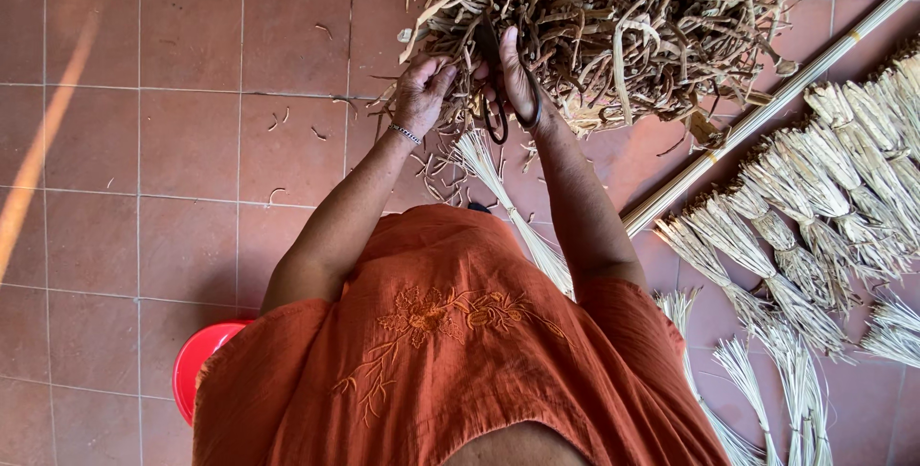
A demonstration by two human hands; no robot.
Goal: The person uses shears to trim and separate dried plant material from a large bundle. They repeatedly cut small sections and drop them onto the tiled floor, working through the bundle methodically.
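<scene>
Head view: right hand (517,78) grips scissors (498,106); red basin (196,356) contents hidden.

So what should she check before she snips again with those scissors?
1. Scissors held in right hand: ok.
2. Left hand in the dry strip pile, beside the blades: ok.
3. Left fingers clear of the blades: cannot tell, strips hide them.
4. Pale fibre bundle on her lap, between her arms: ok.
5. Tied bundles lying away from the scissors: ok.
</scene>
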